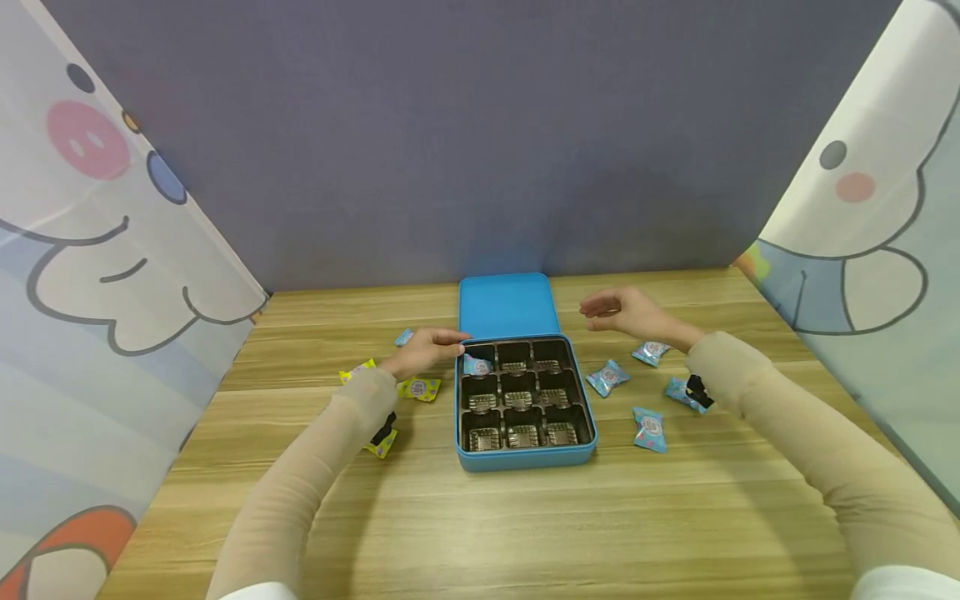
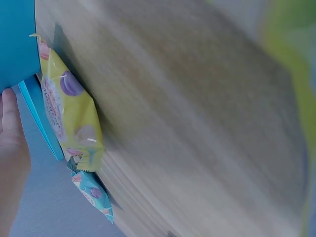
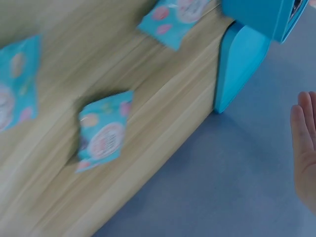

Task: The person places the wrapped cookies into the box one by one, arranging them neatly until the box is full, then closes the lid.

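Observation:
A blue tin box (image 1: 525,459) with a dark tray of several square compartments stands on the table, its lid (image 1: 508,305) laid back behind it. One blue-wrapped candy (image 1: 477,366) lies in the back-left compartment. My left hand (image 1: 423,352) is at the tin's back-left corner, fingertips right at the rim, with straight fingers. The left wrist view shows a finger (image 2: 10,116) against the tin's blue wall (image 2: 17,44). Raised to the right of the lid, my right hand (image 1: 626,311) holds nothing, its fingers relaxed. The right wrist view catches this hand (image 3: 307,148) at its edge.
Right of the tin lie several blue-wrapped candies, among them one nearest the tin (image 1: 607,378) and one towards the front (image 1: 649,429). On the left are yellow-wrapped candies (image 1: 420,389) and a blue one (image 1: 404,337). A grey partition (image 1: 495,150) rises behind the table.

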### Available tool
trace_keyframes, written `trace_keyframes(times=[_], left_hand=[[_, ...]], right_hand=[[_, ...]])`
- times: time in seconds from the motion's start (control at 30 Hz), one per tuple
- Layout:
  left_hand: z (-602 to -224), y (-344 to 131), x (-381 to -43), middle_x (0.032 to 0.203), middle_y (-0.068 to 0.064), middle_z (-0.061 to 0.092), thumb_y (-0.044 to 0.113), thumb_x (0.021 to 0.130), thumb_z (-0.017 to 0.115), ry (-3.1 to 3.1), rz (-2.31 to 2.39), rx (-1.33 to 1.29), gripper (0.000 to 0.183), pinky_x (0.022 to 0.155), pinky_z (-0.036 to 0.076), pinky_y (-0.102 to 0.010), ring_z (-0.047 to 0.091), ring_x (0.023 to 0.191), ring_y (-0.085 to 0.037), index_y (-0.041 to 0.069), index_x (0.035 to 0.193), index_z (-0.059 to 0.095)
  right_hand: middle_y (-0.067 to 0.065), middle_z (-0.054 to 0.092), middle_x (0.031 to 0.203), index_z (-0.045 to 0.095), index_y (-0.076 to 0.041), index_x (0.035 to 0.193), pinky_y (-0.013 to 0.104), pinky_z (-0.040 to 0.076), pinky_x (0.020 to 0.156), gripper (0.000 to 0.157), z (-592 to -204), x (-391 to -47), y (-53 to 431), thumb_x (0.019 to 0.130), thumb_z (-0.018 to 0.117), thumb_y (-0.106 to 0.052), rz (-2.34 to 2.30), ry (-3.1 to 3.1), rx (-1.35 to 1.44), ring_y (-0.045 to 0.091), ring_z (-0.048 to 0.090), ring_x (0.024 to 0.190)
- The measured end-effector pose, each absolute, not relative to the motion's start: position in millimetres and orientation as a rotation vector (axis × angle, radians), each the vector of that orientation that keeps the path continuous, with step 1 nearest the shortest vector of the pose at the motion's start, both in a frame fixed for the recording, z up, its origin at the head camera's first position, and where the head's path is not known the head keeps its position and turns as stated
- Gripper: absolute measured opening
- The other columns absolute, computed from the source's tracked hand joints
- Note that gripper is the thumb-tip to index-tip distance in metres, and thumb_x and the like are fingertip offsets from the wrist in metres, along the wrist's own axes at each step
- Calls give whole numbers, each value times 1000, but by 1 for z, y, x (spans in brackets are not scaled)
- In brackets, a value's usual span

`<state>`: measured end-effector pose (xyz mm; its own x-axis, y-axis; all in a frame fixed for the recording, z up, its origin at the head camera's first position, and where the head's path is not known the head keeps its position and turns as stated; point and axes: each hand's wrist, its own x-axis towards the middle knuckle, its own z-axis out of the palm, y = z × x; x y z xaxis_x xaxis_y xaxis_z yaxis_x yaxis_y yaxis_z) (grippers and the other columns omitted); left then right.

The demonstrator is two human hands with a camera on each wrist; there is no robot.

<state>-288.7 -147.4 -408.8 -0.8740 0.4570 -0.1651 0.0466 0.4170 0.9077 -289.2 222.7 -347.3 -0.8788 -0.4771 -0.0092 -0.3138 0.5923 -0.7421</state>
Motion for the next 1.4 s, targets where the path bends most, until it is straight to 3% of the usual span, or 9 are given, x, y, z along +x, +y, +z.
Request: trace_keyframes(times=[0.63,1.0,1.23,1.4], left_hand=[[-410,-148,-289,138,-11,45,25,92,56,2278,1454,407,41,104,38,-44,44,126,-28,12,131,52],[-410,-148,-290,140,-13,43,24,92,56,2263,1452,401,44,105,36,-46,41,128,-30,10,133,49],[-394,-145,-281,142,-16,39,17,94,53,2254,1431,404,43,105,37,-46,40,128,-33,5,134,46],[-386,-145,-275,141,-16,40,16,93,54,2237,1450,404,42,105,36,-46,40,129,-33,5,133,48]], right_hand=[[26,54,122,54,2,122,44,48,92,43,-364,-287,282,90,60,-25,-1143,2672,-491,36,54,111],[25,54,124,51,4,125,39,48,92,44,-379,-290,308,90,59,-21,-1118,2680,-405,33,55,111],[26,55,122,53,5,123,29,53,83,40,-392,-288,316,89,60,-15,-1145,2675,-401,33,58,107],[28,54,122,53,8,121,41,50,89,39,-400,-285,317,87,62,-7,-1172,2669,-421,40,54,110]])
